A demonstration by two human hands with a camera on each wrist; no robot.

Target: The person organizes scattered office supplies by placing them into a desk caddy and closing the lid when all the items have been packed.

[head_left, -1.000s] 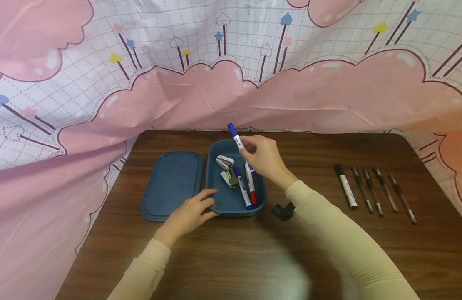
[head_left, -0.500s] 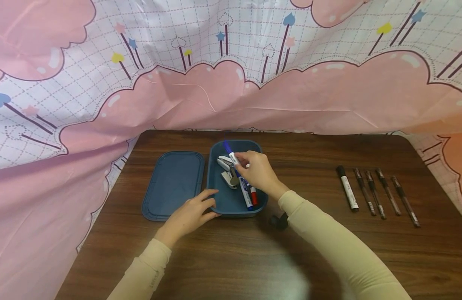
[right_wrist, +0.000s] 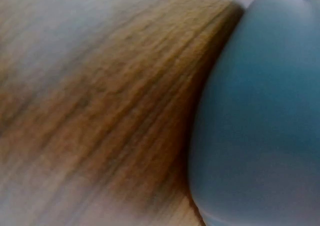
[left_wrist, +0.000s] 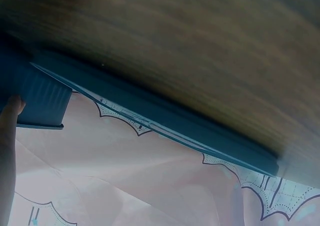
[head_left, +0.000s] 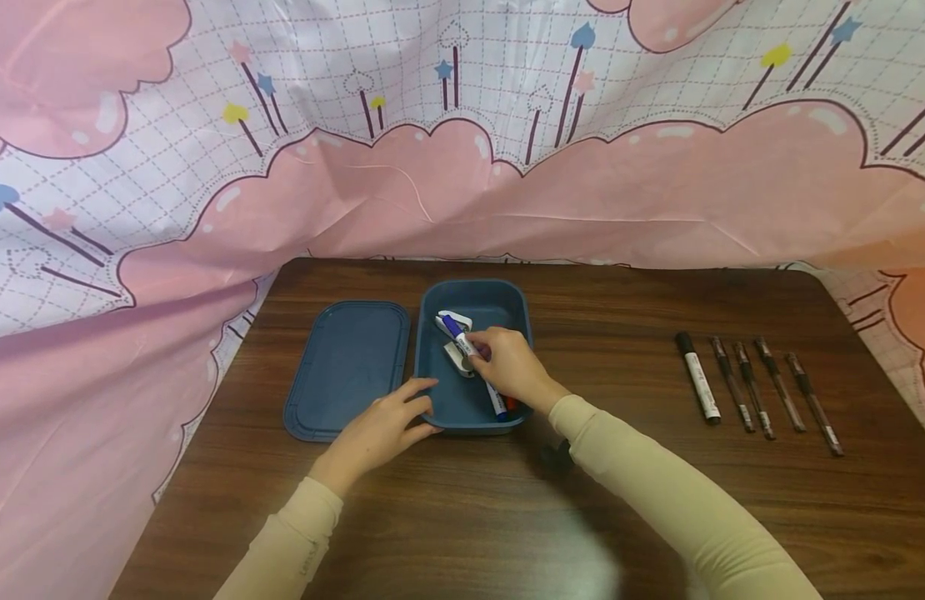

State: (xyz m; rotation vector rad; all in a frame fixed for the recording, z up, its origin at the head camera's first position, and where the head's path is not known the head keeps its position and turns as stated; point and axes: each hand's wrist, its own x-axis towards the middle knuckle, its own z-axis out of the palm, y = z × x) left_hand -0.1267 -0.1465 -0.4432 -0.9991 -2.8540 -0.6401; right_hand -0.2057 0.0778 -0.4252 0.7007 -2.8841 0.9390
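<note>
A blue-grey storage box (head_left: 473, 287) holds a white stapler (head_left: 457, 358), a blue-and-white marker (head_left: 496, 402) and a marker with a red end (head_left: 511, 403), mostly hidden. My right hand (head_left: 507, 362) is low inside the box and pinches another blue-capped whiteboard marker (head_left: 462, 337), its cap slanting over the stapler. At the box's front left corner my left hand (head_left: 380, 429) holds the rim, fingertips over the edge. The left wrist view shows one digit against the box's ribbed outer wall (left_wrist: 45, 98). Only a fingertip of the right hand appears in the right wrist view, above the box side (right_wrist: 260, 110).
The matching flat lid (head_left: 350, 367) lies on the wooden table (head_left: 447, 517) just left of the box. A black-capped marker (head_left: 698, 379) and several dark-gripped pens (head_left: 753, 390) lie in a row at the right. A patterned pink curtain (head_left: 462, 187) hangs behind the table.
My right hand has lowered the blue-capped marker from above the box down into it, toward the front. My left hand stays at the box corner.
</note>
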